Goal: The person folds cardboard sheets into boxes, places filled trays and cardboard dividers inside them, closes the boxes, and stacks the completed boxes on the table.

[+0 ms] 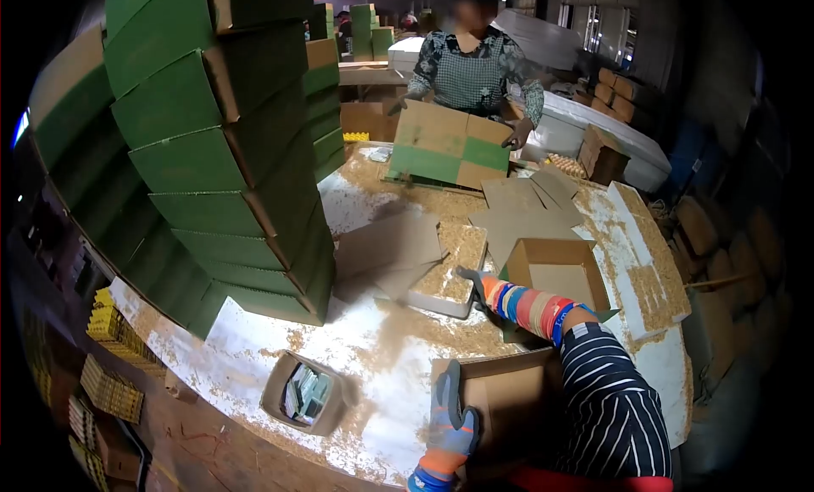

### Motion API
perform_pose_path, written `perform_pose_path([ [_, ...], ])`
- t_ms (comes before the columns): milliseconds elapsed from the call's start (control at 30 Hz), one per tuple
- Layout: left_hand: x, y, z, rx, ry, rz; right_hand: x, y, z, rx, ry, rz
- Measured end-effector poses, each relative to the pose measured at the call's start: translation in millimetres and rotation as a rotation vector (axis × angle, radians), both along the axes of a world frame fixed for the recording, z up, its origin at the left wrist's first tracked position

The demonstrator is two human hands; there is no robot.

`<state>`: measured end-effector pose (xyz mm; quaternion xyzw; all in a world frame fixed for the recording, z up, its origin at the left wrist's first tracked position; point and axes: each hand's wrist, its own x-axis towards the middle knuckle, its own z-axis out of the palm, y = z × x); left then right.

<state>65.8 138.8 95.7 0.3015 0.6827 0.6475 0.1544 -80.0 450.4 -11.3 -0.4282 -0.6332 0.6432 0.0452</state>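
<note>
My left hand (454,420), in a grey-blue and orange glove, lies at the left side of an open cardboard box (509,386) close to me. Its fingers are stretched out, and the thumb stands apart over the box's edge. My right hand (476,287), in a grey glove below a sleeve wrapped in coloured bands, reaches forward to the right edge of a pale block-like tub topped with sawdust (449,267). Its fingers look apart, and I see nothing held. A second open box (555,267) stands just right of that hand, partly behind my forearm.
Tall stacks of green cartons (199,166) stand at left. A small bin of packets (305,394) sits near the front edge. Flat cardboard sheets (390,250) lie mid-table. Opposite, a person (471,77) holds a green-and-brown carton (437,144). Yellow trays (119,331) are stacked lower left.
</note>
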Motion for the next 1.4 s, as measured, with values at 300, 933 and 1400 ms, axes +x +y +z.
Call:
perform_pose_path([
  [300,-3,-8,5,0.118,-0.116,-0.056,39,-9,163,0.080,0.276,0.049],
  [933,-6,32,18,-0.056,0.204,0.081,266,-25,250,0.229,-0.079,1.075],
  [1400,-38,27,-10,0.101,-0.426,0.094,253,-47,151,1.002,-0.014,1.266],
])
